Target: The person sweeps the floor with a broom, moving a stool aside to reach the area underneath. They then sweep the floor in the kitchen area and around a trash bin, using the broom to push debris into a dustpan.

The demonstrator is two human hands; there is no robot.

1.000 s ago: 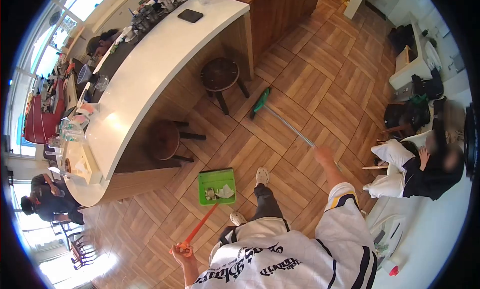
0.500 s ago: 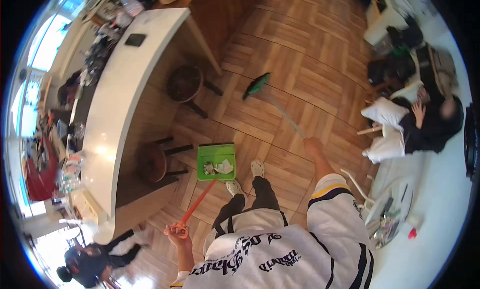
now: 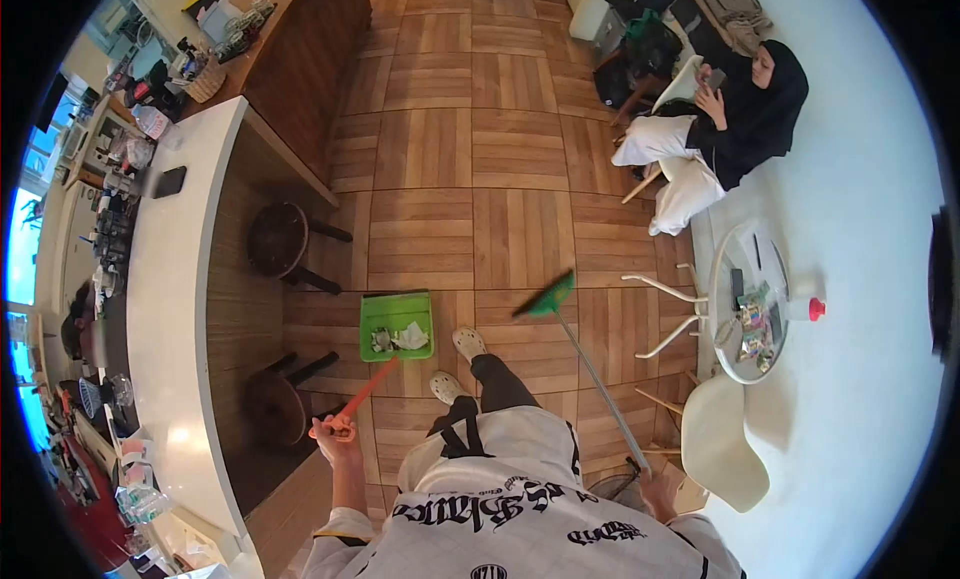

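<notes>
Dustpan looks light, loaded; your left hand grips its handle end, right hand the broom.

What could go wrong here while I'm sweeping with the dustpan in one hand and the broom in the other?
The green dustpan already holds crumpled litter, and your left hand grips only the end of its long orange handle, so a tilt could spill it. The dustpan sits close to your feet, so a step might kick it. The broom in your right hand swings near the white chair's legs and could catch on them.
</notes>
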